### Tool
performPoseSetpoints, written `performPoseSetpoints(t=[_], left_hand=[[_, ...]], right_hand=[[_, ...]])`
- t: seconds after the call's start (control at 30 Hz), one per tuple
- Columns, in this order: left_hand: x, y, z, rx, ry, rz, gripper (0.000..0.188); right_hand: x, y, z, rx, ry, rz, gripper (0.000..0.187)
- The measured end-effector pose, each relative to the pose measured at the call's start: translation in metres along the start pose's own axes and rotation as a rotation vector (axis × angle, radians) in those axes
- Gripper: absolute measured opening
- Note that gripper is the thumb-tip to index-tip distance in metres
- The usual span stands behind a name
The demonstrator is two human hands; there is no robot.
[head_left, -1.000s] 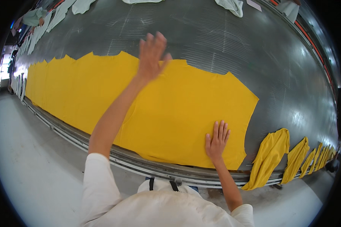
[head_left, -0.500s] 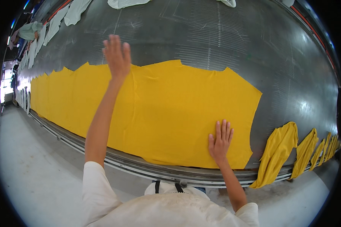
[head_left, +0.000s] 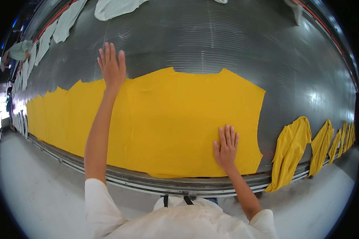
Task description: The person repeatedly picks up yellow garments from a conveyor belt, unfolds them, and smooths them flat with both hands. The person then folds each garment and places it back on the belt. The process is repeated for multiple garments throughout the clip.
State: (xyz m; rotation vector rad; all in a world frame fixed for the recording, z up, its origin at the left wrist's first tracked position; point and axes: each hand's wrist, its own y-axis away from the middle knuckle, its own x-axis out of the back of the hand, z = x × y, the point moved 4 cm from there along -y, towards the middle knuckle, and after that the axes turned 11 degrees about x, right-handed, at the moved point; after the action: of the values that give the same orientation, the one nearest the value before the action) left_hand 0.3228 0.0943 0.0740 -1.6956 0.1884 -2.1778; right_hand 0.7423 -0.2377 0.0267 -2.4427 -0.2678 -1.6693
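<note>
A yellow cut fabric panel point(head_left: 187, 115) lies spread on a long dark table, with a notched far edge and a curved right side. More yellow pieces continue from it toward the left. My left hand point(head_left: 112, 67) is open, fingers stretched away from me, at the panel's far edge; its fingertips reach past the cloth over the dark surface. Whether it presses down or hovers, I cannot tell. Flat on the panel's right part lies my right hand point(head_left: 227, 147), open with fingers spread. Neither hand grips anything.
Several folded yellow fabric pieces point(head_left: 292, 147) hang over the table's near edge at the right. White pieces point(head_left: 70, 20) lie along the far left side. The dark tabletop point(head_left: 267, 51) has a metal rail point(head_left: 147, 185) in front. Another person's sleeve point(head_left: 20, 50) shows at the far left.
The view has shifted, so the table appears further left. The far edge by my left hand looks smoother, with fewer creases. My right hand stays flat on the panel.
</note>
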Motion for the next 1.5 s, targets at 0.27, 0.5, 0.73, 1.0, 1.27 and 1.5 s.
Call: performPoseSetpoints(t=[0.27,0.5,0.73,1.0,1.27,1.5], left_hand=[[-0.007,0.133,0.025,-0.073,0.059,-0.314,0.056],[-0.013,0.102,0.063,-0.189,0.169,-0.229,0.053],[-0.036,0.098,0.101,-0.212,0.182,-0.271,0.04],[-0.015,0.086,0.101,-0.277,0.292,-0.188,0.017],[0.014,0.103,0.075,-0.373,0.567,0.003,0.005],[-0.005,0.068,0.093,-0.276,0.418,-0.212,0.012]], right_hand=[[0.007,-0.007,-0.005,0.015,-0.062,0.016,0.056],[0.007,-0.009,-0.007,-0.007,-0.037,0.037,0.056],[0.003,-0.007,-0.008,0.002,-0.054,0.039,0.056],[0.009,-0.009,-0.007,-0.012,-0.069,0.029,0.054],[0.007,-0.007,-0.005,-0.013,-0.061,0.055,0.055],[0.007,-0.011,-0.005,-0.012,-0.061,0.046,0.055]])
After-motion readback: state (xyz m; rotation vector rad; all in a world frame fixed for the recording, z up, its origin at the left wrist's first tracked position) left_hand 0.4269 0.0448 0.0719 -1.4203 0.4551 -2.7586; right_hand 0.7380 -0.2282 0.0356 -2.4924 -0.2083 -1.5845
